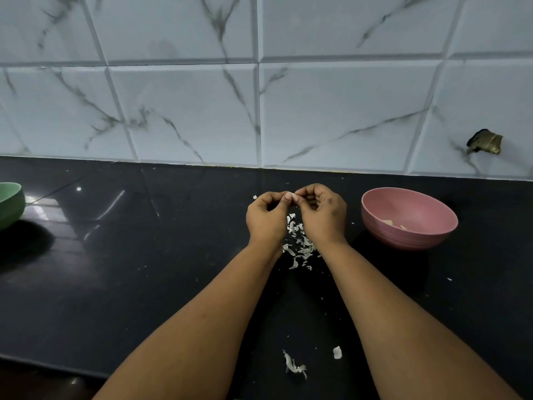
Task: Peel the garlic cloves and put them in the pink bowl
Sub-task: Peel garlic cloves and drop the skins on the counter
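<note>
The black surface (144, 269) under me is glossy and littered with peel scraps (298, 241), and the pink bowl (409, 219), already holding a few cloves, sits well off to my right. My left hand (266, 217) and right hand (323, 212) meet, fingertips pinched on one garlic clove (292, 195). If I tug the skin too hard, I judge the small clove could pop free and get lost among the scraps.

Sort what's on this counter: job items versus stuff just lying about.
Job:
- garlic clove, pinched between left hand and right hand
- pink bowl, a few pale pieces inside
- heap of peeled skins

Lying about:
- green bowl, far left
- stray skin scraps near the counter's front edge
</note>
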Tool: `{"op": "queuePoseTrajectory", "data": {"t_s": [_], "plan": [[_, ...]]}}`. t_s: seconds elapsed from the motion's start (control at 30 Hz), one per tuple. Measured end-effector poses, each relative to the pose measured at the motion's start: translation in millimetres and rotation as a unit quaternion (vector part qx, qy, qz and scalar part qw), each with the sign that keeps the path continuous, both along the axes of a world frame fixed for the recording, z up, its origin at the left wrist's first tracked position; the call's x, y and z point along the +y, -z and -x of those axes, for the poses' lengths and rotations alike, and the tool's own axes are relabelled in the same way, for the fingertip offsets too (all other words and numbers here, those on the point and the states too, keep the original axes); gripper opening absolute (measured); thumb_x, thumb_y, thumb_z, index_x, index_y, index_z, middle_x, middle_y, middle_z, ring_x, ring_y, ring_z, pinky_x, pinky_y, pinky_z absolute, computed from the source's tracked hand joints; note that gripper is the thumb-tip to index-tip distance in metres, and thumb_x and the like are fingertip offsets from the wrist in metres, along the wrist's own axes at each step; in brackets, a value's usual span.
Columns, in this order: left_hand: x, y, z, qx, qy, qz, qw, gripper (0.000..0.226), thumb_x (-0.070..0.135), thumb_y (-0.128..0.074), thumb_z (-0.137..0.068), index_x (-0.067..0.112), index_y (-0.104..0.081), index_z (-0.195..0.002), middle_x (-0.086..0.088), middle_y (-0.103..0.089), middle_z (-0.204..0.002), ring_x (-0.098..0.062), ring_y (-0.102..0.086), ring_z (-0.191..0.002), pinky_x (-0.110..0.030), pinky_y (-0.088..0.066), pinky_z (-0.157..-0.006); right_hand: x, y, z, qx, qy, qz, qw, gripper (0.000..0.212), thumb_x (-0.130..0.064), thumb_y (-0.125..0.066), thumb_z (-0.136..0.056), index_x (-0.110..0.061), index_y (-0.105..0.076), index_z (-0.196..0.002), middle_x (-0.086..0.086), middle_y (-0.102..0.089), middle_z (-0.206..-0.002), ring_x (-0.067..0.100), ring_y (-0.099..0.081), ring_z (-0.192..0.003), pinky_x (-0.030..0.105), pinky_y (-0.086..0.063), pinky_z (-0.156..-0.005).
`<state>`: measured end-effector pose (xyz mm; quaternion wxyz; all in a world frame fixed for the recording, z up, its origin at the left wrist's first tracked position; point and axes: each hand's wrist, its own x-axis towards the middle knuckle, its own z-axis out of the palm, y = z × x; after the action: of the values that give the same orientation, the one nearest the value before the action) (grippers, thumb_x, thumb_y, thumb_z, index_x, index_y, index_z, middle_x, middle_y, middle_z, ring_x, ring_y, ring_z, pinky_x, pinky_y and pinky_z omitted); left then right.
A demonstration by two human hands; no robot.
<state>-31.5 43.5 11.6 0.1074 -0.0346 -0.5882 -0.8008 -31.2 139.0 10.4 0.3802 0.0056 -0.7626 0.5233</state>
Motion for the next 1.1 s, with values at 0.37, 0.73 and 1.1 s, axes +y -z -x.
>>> {"op": "queuePoseTrajectory", "data": {"t_s": [0.37,0.73,1.1], "plan": [[-8.7,-2.9,8.5,0.001,0.071,-0.009,0.997,0.006,0.004,-0.066,-0.091,0.005,-0.071,-0.094,-0.008,-0.074,-0.091,-0.014,-0.072,-0.088,-0.022,-0.056,-0.079,0.0,0.1,2.6,-0.025,-0.022,0.027,0.999,0.009,-0.01,-0.073,-0.083,-0.012,-0.065,-0.083,-0.007,-0.066,-0.078,0.004,-0.063,-0.072,0.017,-0.053,-0.069],[-17.6,-3.2,16.1,0.126,0.027,0.25,0.96,0.016,0.008,-0.062,-0.095,0.014,-0.074,-0.102,0.002,-0.074,-0.097,-0.005,-0.07,-0.089,-0.023,-0.056,-0.081,6.6,-3.7,-4.3,-0.06,-0.009,-0.059,0.996,0.007,-0.019,-0.073,-0.083,-0.012,-0.069,-0.084,-0.008,-0.067,-0.067,-0.008,-0.06,-0.057,0.004,-0.044,-0.055],[-17.6,-1.9,19.5,0.074,0.071,0.18,0.978,0.014,0.005,-0.062,-0.094,0.009,-0.073,-0.102,-0.008,-0.075,-0.094,-0.019,-0.073,-0.092,-0.032,-0.059,-0.084,11.7,-5.5,-4.5,-0.075,-0.038,-0.04,0.996,0.008,-0.02,-0.071,-0.087,-0.014,-0.075,-0.083,-0.004,-0.073,-0.069,0.007,-0.07,-0.064,0.034,-0.061,-0.068]]}}
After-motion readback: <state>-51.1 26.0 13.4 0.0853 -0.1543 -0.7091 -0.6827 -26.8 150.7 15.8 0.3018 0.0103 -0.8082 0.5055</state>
